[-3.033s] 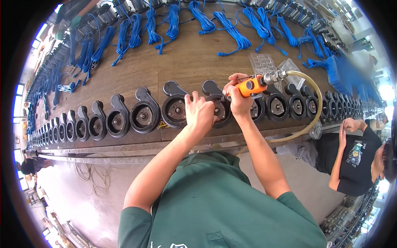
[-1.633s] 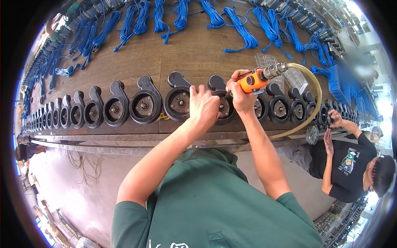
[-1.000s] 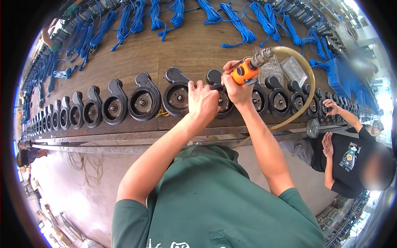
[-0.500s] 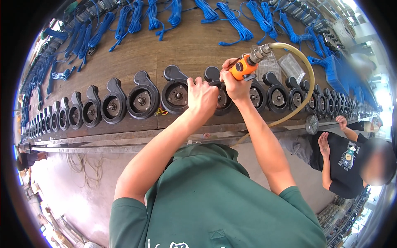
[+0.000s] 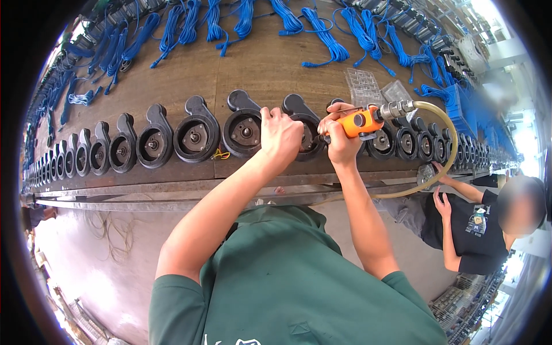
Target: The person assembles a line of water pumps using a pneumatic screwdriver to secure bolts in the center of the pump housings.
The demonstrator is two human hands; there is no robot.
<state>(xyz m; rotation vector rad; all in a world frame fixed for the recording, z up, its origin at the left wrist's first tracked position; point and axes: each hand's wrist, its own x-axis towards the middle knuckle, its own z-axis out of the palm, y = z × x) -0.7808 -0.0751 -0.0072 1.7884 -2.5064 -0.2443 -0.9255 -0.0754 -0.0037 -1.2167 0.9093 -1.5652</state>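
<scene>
Orange and hard, the power tool [image 5: 359, 122] is gripped tight in the right hand [image 5: 340, 140], over the black metal case [image 5: 305, 127] on the wooden bench [image 5: 172, 75]. The left hand [image 5: 280, 134] presses flat on that case. The case looks heavy and stiff, so its thick rim seems best to hold.

Pump housings [image 5: 195, 133] in row along workbench [image 5: 259, 63] front edge; cable bundles [image 5: 322, 34] behind.

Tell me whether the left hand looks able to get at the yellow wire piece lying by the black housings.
Probably yes. The left hand rests on a black housing, and the yellow wire piece lies uncovered on the wooden bench just to its left, with nothing between them.
</scene>
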